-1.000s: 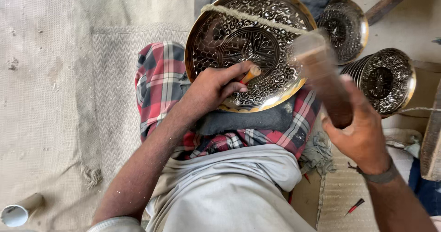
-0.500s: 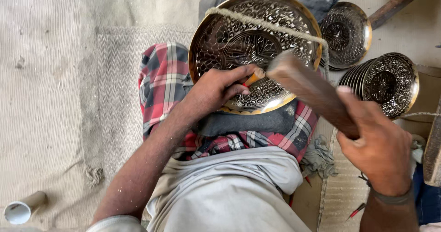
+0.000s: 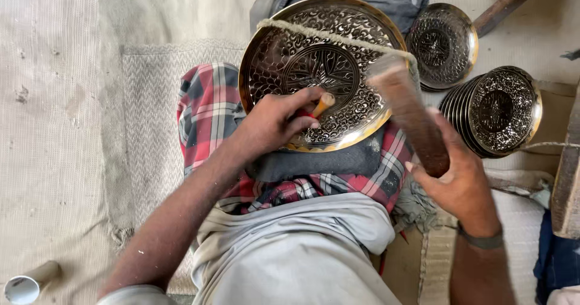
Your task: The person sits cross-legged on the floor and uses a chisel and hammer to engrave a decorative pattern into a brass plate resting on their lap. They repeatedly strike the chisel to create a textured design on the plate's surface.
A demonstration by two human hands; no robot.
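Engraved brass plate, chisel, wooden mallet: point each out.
engraved brass plate [image 3: 284, 57], head view, upper-left patterned face.
chisel [image 3: 323, 103], head view, exposed upper end above the fingers.
wooden mallet [image 3: 411, 117], head view, middle of the blurred shaft.

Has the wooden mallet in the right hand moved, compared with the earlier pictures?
Yes. The wooden mallet in the right hand has swung left, its blurred head now overlapping the rim of the large engraved plate.

The light is soft daylight, even and fairly bright, with only weak shadows under the arms. The large engraved plate [image 3: 320, 75] shows bright glare on its rim and centre. The wooden mallet [image 3: 408, 111] is blurred by motion at its upper end. The floor mat [image 3: 72, 129] looks pale, perhaps a little overexposed. Corners stay reasonably sharp.
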